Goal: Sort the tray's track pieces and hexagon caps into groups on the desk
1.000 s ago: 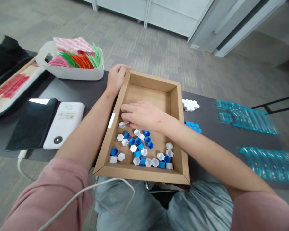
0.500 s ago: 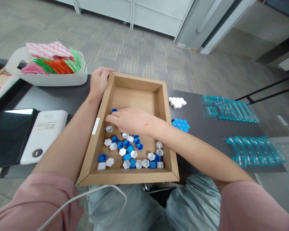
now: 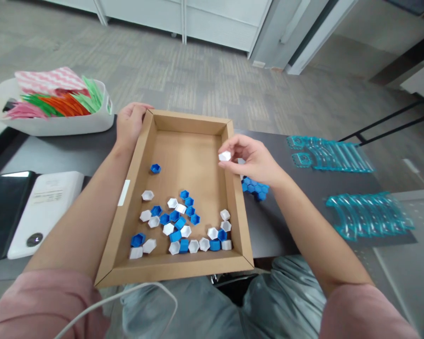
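A shallow cardboard tray lies on the dark table with several blue and white hexagonal pieces loose in its near half. One blue piece lies alone farther back. My left hand grips the tray's far left corner. My right hand is raised over the tray's right wall and pinches a white hexagonal piece between thumb and fingers. Just right of the tray a cluster of joined blue pieces rests on the table, partly hidden by my right hand.
A white tub of coloured paper strips stands at the back left. A white power bank and a dark tablet lie to the left. Two teal plastic strips lie to the right. A white cable crosses my lap.
My right hand has lifted out of the tray with a white piece and moved right, over the tray's right wall. The view has shifted to the right.
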Demonstrator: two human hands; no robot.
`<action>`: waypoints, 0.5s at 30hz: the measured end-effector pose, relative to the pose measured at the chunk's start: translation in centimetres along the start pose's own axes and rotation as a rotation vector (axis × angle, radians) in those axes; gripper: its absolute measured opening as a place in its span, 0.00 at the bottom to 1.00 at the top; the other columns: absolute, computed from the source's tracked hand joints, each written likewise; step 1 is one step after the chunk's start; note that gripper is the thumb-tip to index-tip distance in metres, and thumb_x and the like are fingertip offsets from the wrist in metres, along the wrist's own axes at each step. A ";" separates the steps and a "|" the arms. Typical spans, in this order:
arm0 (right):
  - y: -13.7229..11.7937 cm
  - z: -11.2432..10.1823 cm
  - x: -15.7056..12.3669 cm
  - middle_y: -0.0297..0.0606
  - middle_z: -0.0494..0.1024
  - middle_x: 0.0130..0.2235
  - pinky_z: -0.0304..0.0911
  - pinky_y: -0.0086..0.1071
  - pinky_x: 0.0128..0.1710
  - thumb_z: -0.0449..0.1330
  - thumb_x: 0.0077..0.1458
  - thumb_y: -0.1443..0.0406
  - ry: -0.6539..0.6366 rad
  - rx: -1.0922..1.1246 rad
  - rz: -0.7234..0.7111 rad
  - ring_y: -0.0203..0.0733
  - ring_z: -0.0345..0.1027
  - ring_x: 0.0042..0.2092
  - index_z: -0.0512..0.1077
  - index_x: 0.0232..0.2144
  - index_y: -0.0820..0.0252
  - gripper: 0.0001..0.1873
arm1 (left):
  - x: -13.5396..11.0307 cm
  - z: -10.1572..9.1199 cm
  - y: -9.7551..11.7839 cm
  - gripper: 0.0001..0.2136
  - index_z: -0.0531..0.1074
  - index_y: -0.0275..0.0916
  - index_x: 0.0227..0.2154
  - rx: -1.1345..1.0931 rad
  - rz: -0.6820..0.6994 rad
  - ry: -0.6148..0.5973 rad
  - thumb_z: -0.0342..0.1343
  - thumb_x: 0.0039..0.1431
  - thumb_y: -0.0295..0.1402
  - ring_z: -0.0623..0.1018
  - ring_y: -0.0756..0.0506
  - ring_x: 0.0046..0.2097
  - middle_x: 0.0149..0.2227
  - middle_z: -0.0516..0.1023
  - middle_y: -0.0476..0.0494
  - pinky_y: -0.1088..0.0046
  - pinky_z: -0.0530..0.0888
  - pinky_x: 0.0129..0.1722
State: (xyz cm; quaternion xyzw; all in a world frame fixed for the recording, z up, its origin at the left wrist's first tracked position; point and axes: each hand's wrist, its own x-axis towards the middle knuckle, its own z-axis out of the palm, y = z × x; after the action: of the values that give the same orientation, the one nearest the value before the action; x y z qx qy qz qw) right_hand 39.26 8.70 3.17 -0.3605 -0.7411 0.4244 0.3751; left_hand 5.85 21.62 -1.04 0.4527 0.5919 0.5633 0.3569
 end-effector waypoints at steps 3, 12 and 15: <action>1.7 -3.9 -2.8 0.33 0.80 0.38 0.77 0.35 0.40 0.82 0.59 0.49 0.180 -0.020 0.058 0.39 0.75 0.37 0.80 0.47 0.52 0.24 | -0.1 0.1 0.1 0.10 0.81 0.35 0.34 -0.005 0.006 0.032 0.54 0.56 0.28 0.66 0.49 0.33 0.28 0.73 0.51 0.69 0.61 0.35; 5.4 -12.1 -8.1 0.41 0.88 0.46 0.79 0.41 0.45 0.76 0.62 0.42 0.341 -0.366 0.182 0.46 0.83 0.40 0.82 0.51 0.52 0.27 | -0.4 0.2 0.5 0.11 0.80 0.37 0.33 0.138 0.041 0.080 0.52 0.52 0.30 0.69 0.46 0.35 0.29 0.76 0.47 0.71 0.72 0.37; 5.3 -12.9 -8.3 0.41 0.87 0.43 0.75 0.40 0.43 0.74 0.64 0.43 0.253 -0.526 0.169 0.44 0.79 0.37 0.85 0.46 0.52 0.22 | -0.1 0.1 0.3 0.12 0.80 0.37 0.33 0.185 0.055 0.088 0.51 0.50 0.30 0.70 0.46 0.34 0.29 0.75 0.48 0.70 0.77 0.42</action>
State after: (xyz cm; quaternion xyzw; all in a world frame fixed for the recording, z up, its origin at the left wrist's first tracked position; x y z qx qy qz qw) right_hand 55.32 8.24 0.88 -0.5556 -0.7403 0.1996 0.3216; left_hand 5.98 21.50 -0.79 0.4748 0.6438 0.5351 0.2716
